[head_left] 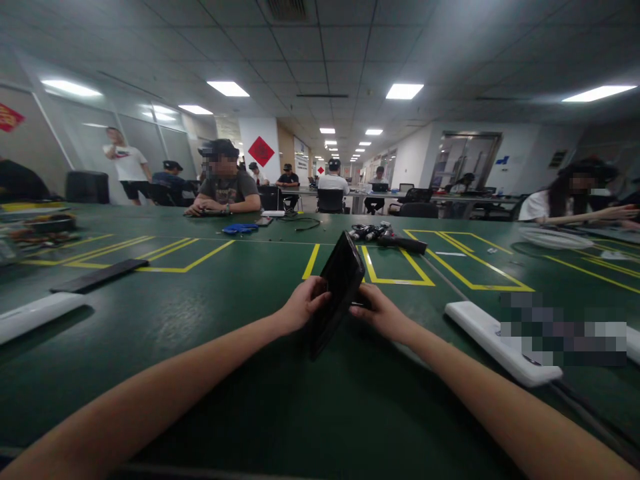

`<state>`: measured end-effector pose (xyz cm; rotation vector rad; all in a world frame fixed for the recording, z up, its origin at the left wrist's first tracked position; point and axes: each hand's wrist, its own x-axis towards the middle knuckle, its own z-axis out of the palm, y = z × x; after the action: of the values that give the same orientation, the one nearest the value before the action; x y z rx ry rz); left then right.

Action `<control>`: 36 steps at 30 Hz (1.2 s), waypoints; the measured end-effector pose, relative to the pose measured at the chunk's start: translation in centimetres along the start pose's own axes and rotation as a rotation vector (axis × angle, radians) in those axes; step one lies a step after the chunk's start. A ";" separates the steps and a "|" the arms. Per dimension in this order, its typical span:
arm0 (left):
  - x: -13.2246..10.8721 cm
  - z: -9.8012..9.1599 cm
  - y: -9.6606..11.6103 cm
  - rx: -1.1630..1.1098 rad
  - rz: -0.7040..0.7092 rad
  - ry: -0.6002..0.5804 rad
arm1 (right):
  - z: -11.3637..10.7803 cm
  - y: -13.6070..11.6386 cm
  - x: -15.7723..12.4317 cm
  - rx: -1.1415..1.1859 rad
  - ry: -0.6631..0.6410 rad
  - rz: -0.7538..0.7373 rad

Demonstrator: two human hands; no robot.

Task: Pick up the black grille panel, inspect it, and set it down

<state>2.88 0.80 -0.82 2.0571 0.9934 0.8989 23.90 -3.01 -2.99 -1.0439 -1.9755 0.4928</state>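
A flat, black rectangular object [340,287], tablet-like in shape, is held tilted above the green table [240,393]. I see it nearly edge-on, so its exact kind cannot be made out. My left hand [305,303] grips its left side, with the thumb across the near face. On the other side, my right hand [380,312] is closed at the object's right face, and some of its fingertips are hidden behind it.
A white power strip [500,343] lies to the right, near a blurred-out patch. Bundled cables [370,231] and a black cylinder [405,245] lie beyond my hands. On the left are a black bar [100,275] and a white object [40,315]. A person [225,183] sits across the table.
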 end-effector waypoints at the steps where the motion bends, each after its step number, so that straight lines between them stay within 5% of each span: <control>1: -0.1 0.2 -0.2 0.008 0.003 -0.018 | 0.2 0.3 0.0 -0.010 -0.011 -0.009; 8: -0.3 0.7 -0.9 -0.033 -0.026 -0.103 | 1.4 0.4 0.4 -0.069 -0.063 -0.148; 14: -0.1 -1.4 0.3 -0.413 -0.451 -0.056 | 1.1 -0.7 0.3 -0.134 -0.064 -0.140; 17: -0.3 -2.2 0.7 -0.498 -0.520 0.027 | 1.1 -0.9 0.3 -0.157 -0.065 -0.153; 28: -0.6 -2.2 1.2 -0.297 -0.332 -0.133 | 1.4 -1.2 0.6 -0.115 -0.091 -0.215; 36: -0.5 -1.5 1.2 0.302 0.033 -0.128 | 1.6 -0.9 0.4 -0.039 -0.068 -0.190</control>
<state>1.83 0.25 0.78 2.3554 1.0809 0.6543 22.02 -3.13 -3.09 -0.8617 -2.1269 0.3921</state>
